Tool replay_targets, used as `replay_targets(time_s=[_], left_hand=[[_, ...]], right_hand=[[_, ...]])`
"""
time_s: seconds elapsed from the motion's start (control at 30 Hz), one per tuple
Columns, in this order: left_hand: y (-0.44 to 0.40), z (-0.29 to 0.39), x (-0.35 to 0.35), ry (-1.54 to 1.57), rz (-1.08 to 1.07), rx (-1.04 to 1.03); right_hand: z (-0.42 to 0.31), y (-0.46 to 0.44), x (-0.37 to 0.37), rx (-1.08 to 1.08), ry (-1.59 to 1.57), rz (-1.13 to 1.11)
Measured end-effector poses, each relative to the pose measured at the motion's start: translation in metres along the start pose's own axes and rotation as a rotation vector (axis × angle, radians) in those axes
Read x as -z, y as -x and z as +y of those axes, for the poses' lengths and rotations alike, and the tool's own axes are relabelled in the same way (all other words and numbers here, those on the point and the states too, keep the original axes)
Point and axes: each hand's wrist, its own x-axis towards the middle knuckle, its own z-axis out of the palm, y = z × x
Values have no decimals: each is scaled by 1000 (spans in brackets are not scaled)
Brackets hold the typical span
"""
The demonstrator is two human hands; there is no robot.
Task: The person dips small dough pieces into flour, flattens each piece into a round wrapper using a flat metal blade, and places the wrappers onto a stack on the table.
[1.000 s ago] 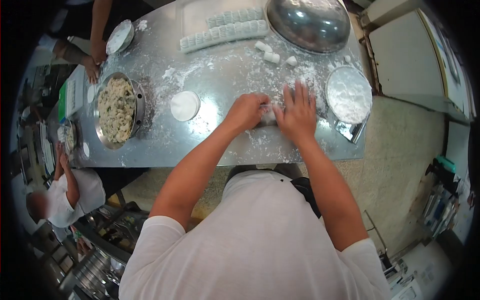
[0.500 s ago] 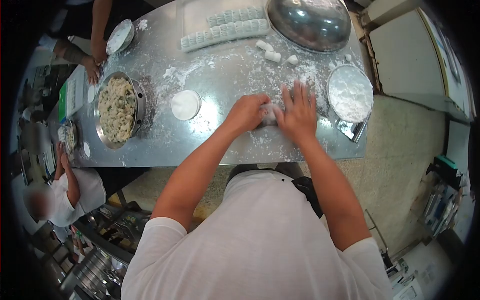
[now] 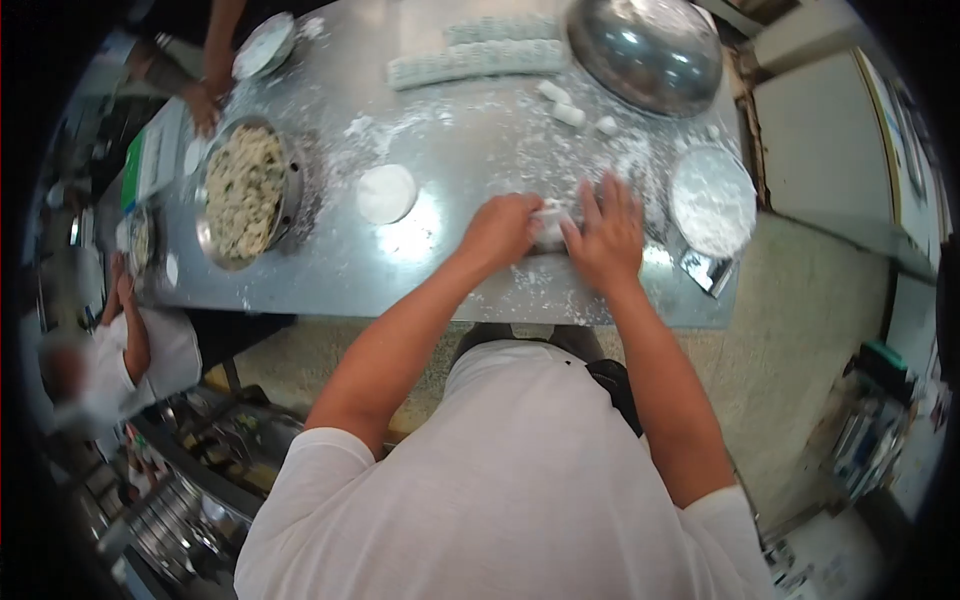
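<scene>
A small whitish piece of dough (image 3: 549,214) lies on the floured steel table, partly covered by my hands. My left hand (image 3: 503,230) is closed, its thumb and fingertips pinching the dough's left edge. My right hand (image 3: 608,238) is flat with fingers stretched and apart, its palm low at the dough's right side. Something greyish shows beneath the dough between the hands; its kind is blurred. Left of my left hand sits a stack of round white dough wrappers (image 3: 386,194). Several short dough pieces (image 3: 568,115) lie beyond my hands.
A bowl of flour (image 3: 712,203) stands at the right edge, a large upturned metal bowl (image 3: 650,55) behind. Rows of formed dumplings (image 3: 476,64) sit at the back. A pan of chopped filling (image 3: 243,190) is at left. Co-workers' hands (image 3: 205,103) are at far left.
The view has shifted a little, moving the table items within it. Between my hands the dough shows whiter and more plainly. The left hand stays pinched, the right stays flat.
</scene>
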Motion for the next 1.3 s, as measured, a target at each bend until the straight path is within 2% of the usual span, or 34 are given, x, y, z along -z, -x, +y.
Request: replay_targets(time_s=[0.07, 0.1, 0.17, 0.23, 0.3, 0.33, 0.37, 0.4, 0.47, 0.6, 0.67, 0.7, 0.73, 0.8, 0.9, 0.97, 1.0, 1.07, 1.1, 1.17, 1.23, 1.3], left_hand=[[13, -1, 9, 113, -135, 85], [20, -9, 19, 103, -104, 110], [36, -29, 33, 754, -146, 188], [48, -55, 66, 774, -16, 310], [56, -100, 92, 902, 214, 406], [57, -123, 104, 867, 314, 486], [60, -155, 109, 796, 355, 479], [61, -164, 115, 776, 387, 586], [62, -178, 119, 701, 372, 632], [60, -166, 118, 575, 367, 589], [58, -169, 112, 265, 560, 446], [54, -162, 116, 35, 549, 495], [43, -146, 116, 43, 534, 472], [26, -119, 111, -221, 664, 237], [-35, -75, 82, 56, 459, 53], [-80, -45, 62, -10, 342, -84], [-102, -37, 50, -10, 334, -93], [-139, -28, 26, -125, 357, -265], [-150, -24, 20, -121, 339, -283], [-166, -20, 15, -338, 256, -211], [-165, -11, 24, -336, 186, -94], [-166, -33, 24, -338, 317, -83]], right_hand=[[1, 47, 7, 8, -32, -80], [1, 61, 11, 0, -54, -119], [4, 73, 15, 39, -45, -108], [7, 72, 15, 47, -22, -96], [9, 69, 13, 49, -14, -71], [9, 67, 12, 50, -14, -66], [9, 65, 11, 51, -9, -60], [9, 64, 10, 51, -5, -54], [9, 63, 7, 46, -10, -52], [9, 63, 9, 39, -14, -38], [9, 63, 8, 30, -25, -34], [10, 63, 9, 29, -41, -39], [10, 62, 13, 7, -27, -30], [8, 62, 17, 41, -77, -38], [11, 62, 20, 63, -98, -45], [11, 61, 22, 72, -110, -54], [12, 61, 22, 76, -120, -57], [12, 62, 22, 57, -126, -59], [13, 63, 20, 63, -137, -53], [15, 63, 19, 32, -141, -39], [15, 64, 19, 40, -193, -42], [17, 67, 20, 16, -219, -24]])
